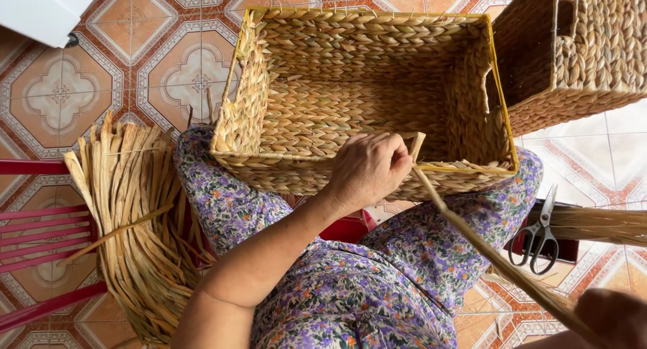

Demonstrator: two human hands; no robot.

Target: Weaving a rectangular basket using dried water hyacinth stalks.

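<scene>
A rectangular woven straw basket (pixel 296 130) with a yellow wire rim rests on my lap, its open side facing me. My left hand (pixel 367 167) is closed on the near rim of the basket, pinching a flat straw strand (pixel 472 238) where it meets the rim. That strand runs diagonally down to the lower right, where my right hand (pixel 614 316) grips its twisted far end. Only part of my right hand shows at the frame's corner.
A bundle of dried straw strips (pixel 131 221) lies over a red chair (pixel 34 234) at my left. Scissors (pixel 539 234) lie on a dark case at the right, beside more straw (pixel 600 224). A second woven basket (pixel 573 45) stands at the upper right on the tiled floor.
</scene>
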